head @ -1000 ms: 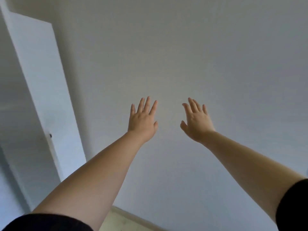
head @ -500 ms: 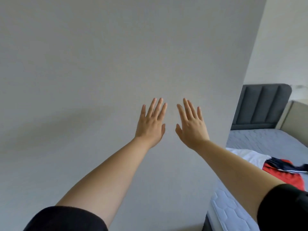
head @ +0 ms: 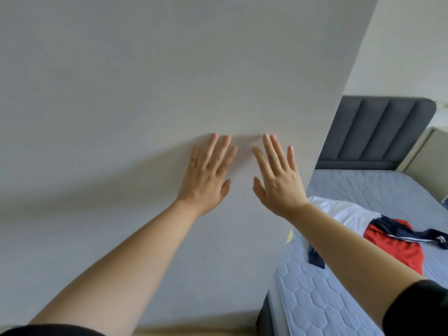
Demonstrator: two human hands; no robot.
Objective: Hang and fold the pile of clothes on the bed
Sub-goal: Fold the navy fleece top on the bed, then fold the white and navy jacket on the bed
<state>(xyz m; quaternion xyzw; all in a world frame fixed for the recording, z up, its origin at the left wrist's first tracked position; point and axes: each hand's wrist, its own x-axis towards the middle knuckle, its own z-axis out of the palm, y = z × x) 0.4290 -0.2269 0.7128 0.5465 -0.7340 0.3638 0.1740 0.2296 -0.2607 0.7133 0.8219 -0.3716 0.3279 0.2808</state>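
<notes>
My left hand (head: 207,177) and my right hand (head: 277,179) are stretched out side by side in front of a plain grey-white wall (head: 145,81), fingers straight and spread, holding nothing. To the right lies a bed (head: 315,292) with a grey-blue quilted mattress. On it sits a pile of clothes: a white garment (head: 344,213), a red one (head: 400,246) and a dark navy one with white stripes (head: 412,232). A dark strap or sleeve (head: 315,258) shows beside my right forearm, which hides part of the pile.
The wall ends in a vertical edge just right of my hands. Behind the bed stands a dark grey padded headboard (head: 378,132). A beige piece of furniture (head: 426,156) stands at the far right. A strip of light wooden floor (head: 194,331) shows at the bottom.
The view has swung right and down, bringing the bed and clothes into sight. Both hands have come closer together and nearer the wall, fingers still spread.
</notes>
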